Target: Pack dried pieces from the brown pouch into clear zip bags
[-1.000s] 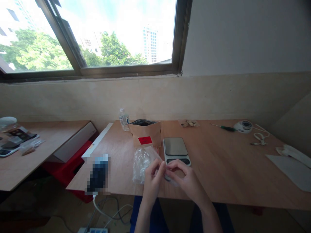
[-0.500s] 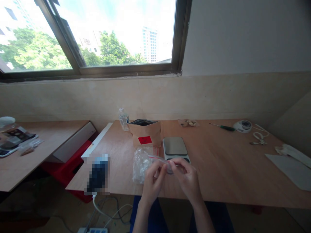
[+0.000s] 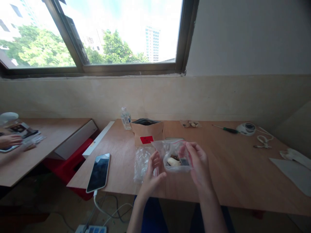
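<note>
Both my hands hold up a small clear zip bag (image 3: 173,154) with a red seal line over the near part of the wooden table (image 3: 223,168). My left hand (image 3: 152,174) grips its left side and my right hand (image 3: 198,161) grips its right side. Something pale lies inside the bag. Behind it the kitchen scale (image 3: 173,138) is mostly hidden. A stack of clear bags (image 3: 141,161) lies just left of my left hand. A brown paper pouch (image 3: 147,131) with a red label stands open behind them.
A phone (image 3: 99,172) on a white cable lies at the table's left front. A water bottle (image 3: 125,118), a small packet (image 3: 190,123), a green screwdriver (image 3: 224,129), a round white device (image 3: 246,128) and papers (image 3: 291,166) are further off. Another person's hand (image 3: 9,141) rests on the left table.
My hands have lifted the zip bag from near the table edge up in front of the scale and spread it open-faced toward me. Another person's hand has appeared at the left.
</note>
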`<state>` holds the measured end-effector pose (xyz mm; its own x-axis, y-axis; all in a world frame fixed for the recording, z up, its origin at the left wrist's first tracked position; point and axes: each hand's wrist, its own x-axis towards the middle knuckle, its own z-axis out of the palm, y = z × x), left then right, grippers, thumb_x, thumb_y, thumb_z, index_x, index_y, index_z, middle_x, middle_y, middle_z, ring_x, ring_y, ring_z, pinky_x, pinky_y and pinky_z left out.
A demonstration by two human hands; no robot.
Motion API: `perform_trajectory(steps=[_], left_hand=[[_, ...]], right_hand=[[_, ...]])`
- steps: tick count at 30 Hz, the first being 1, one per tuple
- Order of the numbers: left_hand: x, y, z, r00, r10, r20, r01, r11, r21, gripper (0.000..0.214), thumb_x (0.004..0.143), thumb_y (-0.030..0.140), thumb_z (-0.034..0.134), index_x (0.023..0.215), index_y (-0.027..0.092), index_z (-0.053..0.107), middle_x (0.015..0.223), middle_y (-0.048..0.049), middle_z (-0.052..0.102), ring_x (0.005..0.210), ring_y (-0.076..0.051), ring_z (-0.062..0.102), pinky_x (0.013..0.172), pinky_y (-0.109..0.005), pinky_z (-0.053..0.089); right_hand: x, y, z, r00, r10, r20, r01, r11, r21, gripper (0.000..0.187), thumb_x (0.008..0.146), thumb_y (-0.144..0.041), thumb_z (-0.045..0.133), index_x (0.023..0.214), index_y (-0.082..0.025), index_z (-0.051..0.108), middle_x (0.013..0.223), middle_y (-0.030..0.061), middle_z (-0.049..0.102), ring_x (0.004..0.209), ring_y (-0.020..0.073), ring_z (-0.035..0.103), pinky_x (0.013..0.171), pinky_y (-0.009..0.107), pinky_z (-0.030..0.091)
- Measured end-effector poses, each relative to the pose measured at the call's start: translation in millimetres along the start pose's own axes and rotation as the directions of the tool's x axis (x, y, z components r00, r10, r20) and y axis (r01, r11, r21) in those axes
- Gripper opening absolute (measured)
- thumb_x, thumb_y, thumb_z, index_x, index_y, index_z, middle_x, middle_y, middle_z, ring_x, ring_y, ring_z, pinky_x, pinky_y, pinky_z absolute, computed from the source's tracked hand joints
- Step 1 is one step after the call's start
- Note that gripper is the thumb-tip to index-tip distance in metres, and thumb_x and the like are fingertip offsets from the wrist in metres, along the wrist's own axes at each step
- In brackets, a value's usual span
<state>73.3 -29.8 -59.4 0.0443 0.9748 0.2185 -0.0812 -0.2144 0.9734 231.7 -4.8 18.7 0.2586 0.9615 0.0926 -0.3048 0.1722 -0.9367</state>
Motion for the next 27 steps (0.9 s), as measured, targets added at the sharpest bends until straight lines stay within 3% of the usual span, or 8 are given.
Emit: perform_trajectory(steps=[4,6,9,11,17,20,22,27], left_hand=[[9,-14,1.1,0.997,-0.054,0.054,0.057,0.997,-0.056,0.075,0.068,0.047,0.07,0.132,0.022,0.04,0.125,-0.0131,0.054,0.116,-0.027,0.051,0.096,-0.037,0.041],[15,-20,-0.4,0.999,-0.042,0.033,0.044,0.997,-0.063,0.067,0.073,0.043,0.066,0.13,0.021,0.041,0.119,-0.0118,0.058,0.11,-0.024,0.055,0.095,-0.035,0.041],[27,-31,-6.5,0.999,-0.022,-0.028,0.021,0.998,-0.055,0.057,0.075,0.039,0.064,0.126,0.022,0.044,0.114,-0.01,0.061,0.103,-0.021,0.058,0.092,-0.034,0.043],[35,-40,-12.3,0.998,-0.02,-0.06,0.018,0.999,-0.026,0.052,0.075,0.038,0.064,0.121,0.021,0.047,0.109,-0.0091,0.063,0.099,-0.021,0.06,0.09,-0.033,0.044],[45,-71,-25.1,0.998,0.004,-0.057,0.0,0.998,0.067,0.045,0.079,0.037,0.058,0.12,0.021,0.051,0.115,-0.009,0.062,0.103,-0.022,0.059,0.092,-0.036,0.043],[42,-84,-26.6,0.999,0.006,-0.053,0.0,0.993,0.118,0.04,0.083,0.036,0.052,0.12,0.02,0.054,0.118,-0.0085,0.062,0.109,-0.022,0.057,0.097,-0.038,0.041],[40,-86,-26.6,0.999,0.011,-0.043,-0.004,0.987,0.163,0.037,0.085,0.035,0.049,0.116,0.019,0.057,0.116,-0.0082,0.064,0.108,-0.022,0.058,0.097,-0.038,0.041],[39,-81,-25.3,0.999,-0.019,-0.043,0.028,0.974,0.223,0.031,0.085,0.035,0.046,0.103,0.017,0.064,0.103,-0.0069,0.07,0.096,-0.023,0.062,0.089,-0.038,0.046]], right_hand=[[7,6,10,0.978,0.039,0.203,-0.006,0.988,-0.157,0.027,0.077,-0.044,0.062,0.085,-0.018,0.06,0.073,0.0022,0.064,0.063,0.0153,0.06,0.06,0.028,0.051],[10,6,12,0.968,-0.147,0.202,0.205,0.929,-0.309,0.026,0.078,-0.041,0.061,0.092,-0.019,0.06,0.086,0.0057,0.065,0.077,0.0189,0.061,0.072,0.034,0.051],[14,4,13,0.846,-0.464,0.262,0.53,0.685,-0.5,0.013,0.081,-0.03,0.059,0.089,-0.022,0.064,0.093,0.0063,0.064,0.092,0.0214,0.057,0.087,0.04,0.044],[19,6,12,0.788,-0.464,0.406,0.616,0.608,-0.501,0.012,0.084,-0.025,0.055,0.088,-0.022,0.065,0.09,0.0055,0.064,0.091,0.0205,0.058,0.086,0.038,0.045],[51,41,12,0.748,-0.009,0.664,0.417,0.784,-0.459,0.021,0.084,-0.027,0.056,0.103,-0.021,0.063,0.102,0.0054,0.065,0.092,0.0187,0.062,0.082,0.032,0.049],[61,60,12,0.657,0.161,0.736,0.286,0.851,-0.441,0.032,0.082,-0.032,0.059,0.113,-0.022,0.058,0.112,0.0064,0.063,0.098,0.0202,0.062,0.084,0.033,0.05],[63,69,13,0.607,0.209,0.767,0.232,0.876,-0.423,0.038,0.081,-0.032,0.06,0.118,-0.023,0.055,0.118,0.007,0.06,0.101,0.0205,0.061,0.086,0.034,0.05],[64,79,18,0.567,0.211,0.796,0.108,0.939,-0.326,0.047,0.077,-0.026,0.065,0.122,-0.024,0.051,0.127,0.0066,0.053,0.108,0.0201,0.057,0.092,0.035,0.048]])
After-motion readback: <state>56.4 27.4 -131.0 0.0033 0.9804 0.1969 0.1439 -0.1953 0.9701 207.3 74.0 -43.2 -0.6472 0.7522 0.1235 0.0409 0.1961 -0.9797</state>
